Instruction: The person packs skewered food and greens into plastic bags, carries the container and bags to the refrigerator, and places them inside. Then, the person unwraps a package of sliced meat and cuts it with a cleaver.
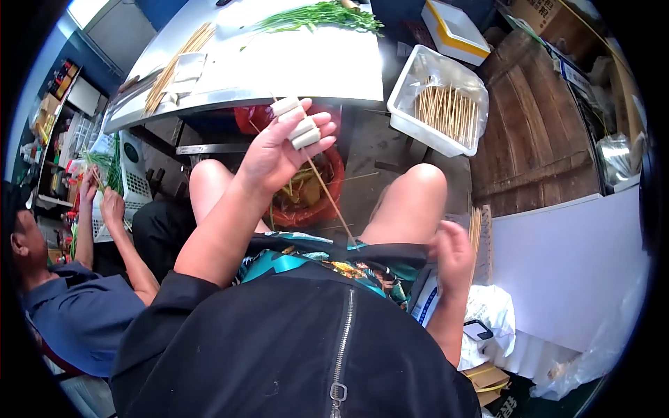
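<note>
My left hand (268, 157) is raised over my lap, palm up, and holds a bamboo skewer (325, 187) threaded with several short white rolls (298, 124). The rolls lie against its fingers, while the skewer's bare end slants down toward my lap. My right hand (453, 254) is beside my right thigh, close to a bundle of bamboo sticks (475, 233). Its fingers look bent but are blurred, so I cannot make out whether they grip anything.
A metal table (300, 66) ahead bears green stalks (320, 17) and bamboo sticks (182, 63). Filled skewers stand in a white tub (446, 143) at right. A red-lined bucket (334, 177) sits between my knees. At left, a co-worker's hands (111, 209) hold greens.
</note>
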A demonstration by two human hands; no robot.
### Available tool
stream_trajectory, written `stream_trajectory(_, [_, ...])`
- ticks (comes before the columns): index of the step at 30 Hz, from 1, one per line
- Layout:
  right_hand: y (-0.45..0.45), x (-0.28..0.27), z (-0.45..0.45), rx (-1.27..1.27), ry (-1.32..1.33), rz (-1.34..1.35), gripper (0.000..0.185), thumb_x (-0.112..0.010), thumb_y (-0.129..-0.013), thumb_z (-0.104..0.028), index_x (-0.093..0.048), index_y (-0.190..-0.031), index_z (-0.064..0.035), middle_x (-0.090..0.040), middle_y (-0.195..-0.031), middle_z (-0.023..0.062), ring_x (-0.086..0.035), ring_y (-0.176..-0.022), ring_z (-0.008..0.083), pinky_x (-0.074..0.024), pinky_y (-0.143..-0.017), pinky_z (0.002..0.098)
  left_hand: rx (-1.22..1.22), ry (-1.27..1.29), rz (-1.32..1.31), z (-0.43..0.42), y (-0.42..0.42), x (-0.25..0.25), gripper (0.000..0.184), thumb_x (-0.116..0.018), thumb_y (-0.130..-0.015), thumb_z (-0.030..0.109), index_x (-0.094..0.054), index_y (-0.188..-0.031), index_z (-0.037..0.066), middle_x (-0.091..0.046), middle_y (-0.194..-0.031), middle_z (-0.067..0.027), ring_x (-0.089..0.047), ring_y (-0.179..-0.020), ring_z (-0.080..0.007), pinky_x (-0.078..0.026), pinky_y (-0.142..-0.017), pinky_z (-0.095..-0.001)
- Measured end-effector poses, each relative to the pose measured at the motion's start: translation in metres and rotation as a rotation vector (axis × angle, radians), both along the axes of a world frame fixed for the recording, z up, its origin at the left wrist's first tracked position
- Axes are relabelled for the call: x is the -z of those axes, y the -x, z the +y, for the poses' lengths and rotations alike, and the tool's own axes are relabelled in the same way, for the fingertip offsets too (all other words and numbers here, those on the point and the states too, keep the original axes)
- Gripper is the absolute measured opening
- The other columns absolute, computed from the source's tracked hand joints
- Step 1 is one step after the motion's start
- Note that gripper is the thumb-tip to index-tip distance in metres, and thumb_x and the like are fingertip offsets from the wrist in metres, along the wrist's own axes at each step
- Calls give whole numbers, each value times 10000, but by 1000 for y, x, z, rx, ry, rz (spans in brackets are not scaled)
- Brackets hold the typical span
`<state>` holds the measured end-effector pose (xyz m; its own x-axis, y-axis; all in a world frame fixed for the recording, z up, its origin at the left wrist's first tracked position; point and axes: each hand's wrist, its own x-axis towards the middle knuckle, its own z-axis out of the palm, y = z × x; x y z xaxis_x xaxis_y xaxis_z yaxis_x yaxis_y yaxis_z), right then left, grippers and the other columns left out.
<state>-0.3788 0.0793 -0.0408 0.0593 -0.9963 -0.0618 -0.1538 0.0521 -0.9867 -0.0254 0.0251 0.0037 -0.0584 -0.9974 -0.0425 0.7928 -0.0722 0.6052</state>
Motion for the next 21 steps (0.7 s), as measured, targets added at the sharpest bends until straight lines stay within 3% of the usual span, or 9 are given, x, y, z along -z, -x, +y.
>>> stream_trajectory(1, [-20,-19,6,-200,-5,-13,310,-497,-911,-59,-535,-1215,-5,-580,-737,14,-491,-603,55,-414,-566,191,-17,24,-23,1,4,-2,375,-510,-942,130,-408,-1284,13,-522,-1212,-229,-539,-1142,-334,-464,-990,-436])
stream_trajectory(3, [-52,-23,8,-353,204,51,333,-561,-862,-11,-605,-1192,-9,-581,-711,5,-498,-623,38,-435,-588,195,-37,30,-20,2,6,-5,366,-507,-939,103,-408,-1278,5,-518,-1216,-232,-540,-1142,-330,-466,-993,-422])
stream_trajectory(6, [-89,-32,2,-395,472,84,319,-567,-845,29,-623,-1158,-4,-592,-693,81,-516,-578,93,-448,-589,214,-75,31,29,9,8,-16,347,-492,-936,47,-406,-1267,-14,-510,-1220,-243,-542,-1140,-322,-477,-990,-397])
stream_trajectory(13, [-114,-27,-5,-424,489,96,319,-590,-834,41,-629,-1147,-6,-619,-734,114,-547,-587,126,-448,-573,230,-226,-14,200,19,-6,-28,215,-503,-931,44,-459,-1135,-2,-535,-1151,-247,-584,-1060,-323,-513,-944,-402])
stream_trajectory(21, [-109,-26,-6,-451,430,149,291,-590,-854,12,-635,-1141,-14,-665,-808,127,-599,-648,128,-477,-634,236,-261,0,136,22,-10,-25,287,-508,-927,37,-427,-1199,-8,-527,-1178,-235,-574,-1082,-317,-509,-950,-406])
